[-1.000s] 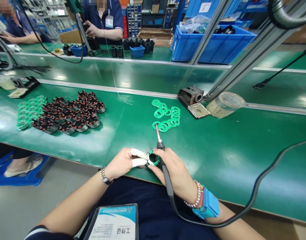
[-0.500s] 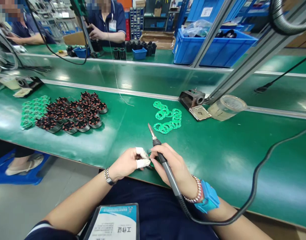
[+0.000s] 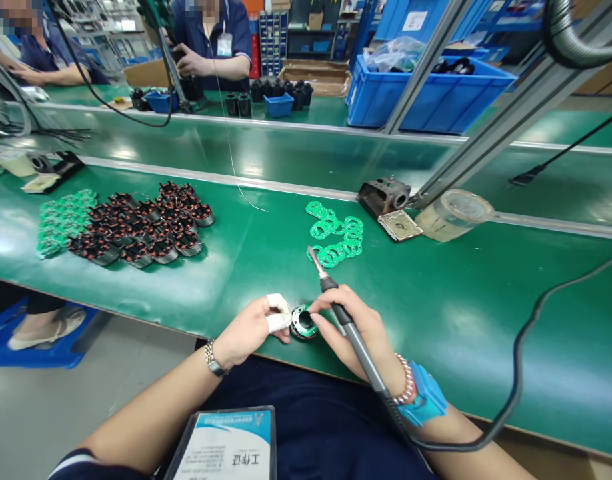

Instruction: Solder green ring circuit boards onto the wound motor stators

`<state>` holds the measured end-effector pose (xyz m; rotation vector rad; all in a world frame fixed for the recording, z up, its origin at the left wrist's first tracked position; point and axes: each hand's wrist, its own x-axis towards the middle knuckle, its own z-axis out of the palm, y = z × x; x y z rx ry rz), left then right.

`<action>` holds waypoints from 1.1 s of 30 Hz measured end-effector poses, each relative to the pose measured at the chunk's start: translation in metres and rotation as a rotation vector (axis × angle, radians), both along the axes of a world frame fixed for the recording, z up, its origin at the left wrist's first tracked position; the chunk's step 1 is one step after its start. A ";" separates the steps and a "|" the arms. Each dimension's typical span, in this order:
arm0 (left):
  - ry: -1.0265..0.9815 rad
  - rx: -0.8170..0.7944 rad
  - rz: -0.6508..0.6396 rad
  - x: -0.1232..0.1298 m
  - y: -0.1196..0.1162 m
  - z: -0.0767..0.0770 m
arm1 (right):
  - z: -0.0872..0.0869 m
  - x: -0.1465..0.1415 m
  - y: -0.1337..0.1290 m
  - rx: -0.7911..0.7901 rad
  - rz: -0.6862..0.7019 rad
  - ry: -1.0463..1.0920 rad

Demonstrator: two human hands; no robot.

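Observation:
A motor stator with a green ring-shaped circuit board on top (image 3: pixel 303 323) sits at the table's front edge. My left hand (image 3: pixel 259 325), with white covers on thumb and finger, pinches its left rim. My right hand (image 3: pixel 353 330) holds a soldering iron (image 3: pixel 353 333) across the palm, its tip pointing up and away over the table. Thumb and forefinger of that hand touch the right side of the stator's board. Beyond the iron's tip lie several loose green ring boards (image 3: pixel 336 243).
Several copper-wound stators (image 3: pixel 141 227) crowd the left of the table, beside stacked green boards (image 3: pixel 63 223). An iron holder with a sponge (image 3: pixel 389 203) and a plastic tub (image 3: pixel 453 215) stand back right. A solder wire (image 3: pixel 233 160) hangs down. Co-workers (image 3: pixel 213 47) sit opposite.
My hands have drawn apart a little, bringing the stator and its board into view between them. The right hand and soldering iron have shifted right.

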<state>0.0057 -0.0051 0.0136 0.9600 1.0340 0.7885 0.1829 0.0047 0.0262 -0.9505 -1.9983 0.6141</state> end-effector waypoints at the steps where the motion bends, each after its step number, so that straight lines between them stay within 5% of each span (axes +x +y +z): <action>1: 0.010 -0.001 0.002 0.001 0.001 0.000 | 0.002 0.002 -0.002 -0.001 -0.013 0.004; 12: 0.077 -0.008 0.032 0.002 0.001 -0.002 | 0.023 0.025 -0.022 0.078 0.098 0.054; 33: 0.084 -0.008 0.034 0.002 0.001 0.001 | 0.018 0.024 -0.026 0.009 0.108 0.008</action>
